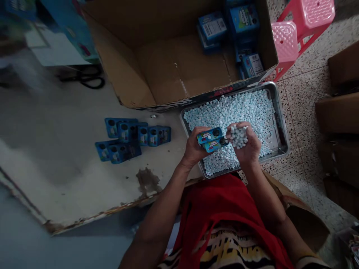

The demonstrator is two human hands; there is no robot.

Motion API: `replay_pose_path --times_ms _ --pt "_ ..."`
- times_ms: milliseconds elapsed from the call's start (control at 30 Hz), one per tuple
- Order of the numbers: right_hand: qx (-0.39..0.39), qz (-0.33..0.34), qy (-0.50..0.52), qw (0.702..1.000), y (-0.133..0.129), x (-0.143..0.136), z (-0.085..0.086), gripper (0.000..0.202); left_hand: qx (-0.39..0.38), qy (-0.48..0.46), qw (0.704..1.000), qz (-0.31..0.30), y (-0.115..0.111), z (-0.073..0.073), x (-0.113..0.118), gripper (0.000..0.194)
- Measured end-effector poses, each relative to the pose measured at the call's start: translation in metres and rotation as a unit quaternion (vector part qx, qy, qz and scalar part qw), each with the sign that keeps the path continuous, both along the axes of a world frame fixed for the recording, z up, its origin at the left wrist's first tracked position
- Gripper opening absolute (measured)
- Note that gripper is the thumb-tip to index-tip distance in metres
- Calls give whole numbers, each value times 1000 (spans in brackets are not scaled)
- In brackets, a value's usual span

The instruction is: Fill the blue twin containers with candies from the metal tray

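Note:
My left hand (193,147) grips two small blue printed packs (209,135) side by side, each with a dark round spot near its end. Right beside them, my right hand (252,147) is cupped palm up around a heap of pale blue pellets (239,137) that look like small candies. Both hands are above a metal tray (284,138) holding a thick layer of the same loose pellets (224,108). A single pale pellet seems to rest on the upper pack. The fingers under the packs are partly hidden.
More blue packs (127,130) stand grouped on the worn white table (84,179). An open cardboard box (159,71) behind the tray contains several blue packs (244,18). Black scissors (89,78) lie at its left. Pink stools (286,41) and brown cartons (339,116) are to the right.

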State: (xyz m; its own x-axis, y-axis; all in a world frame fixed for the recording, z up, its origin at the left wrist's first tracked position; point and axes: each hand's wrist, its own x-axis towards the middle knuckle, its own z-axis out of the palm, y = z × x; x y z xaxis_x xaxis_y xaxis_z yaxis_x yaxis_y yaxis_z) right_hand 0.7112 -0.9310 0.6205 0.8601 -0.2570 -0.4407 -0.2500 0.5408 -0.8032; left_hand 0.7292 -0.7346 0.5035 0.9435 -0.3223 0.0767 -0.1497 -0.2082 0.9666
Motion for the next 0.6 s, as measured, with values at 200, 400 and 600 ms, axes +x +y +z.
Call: replay_pose_path --times_ms 200,400,600 --pt "-120 -48 -65 989 23 18 -9 43 71 138 983 -95 -1 26 0 79" --pt "-144 0 -87 986 19 17 -11 47 86 204 965 -140 -7 24 4 88" --pt "-70 -144 -20 987 -30 8 -24 39 22 113 987 -111 -20 14 8 73"
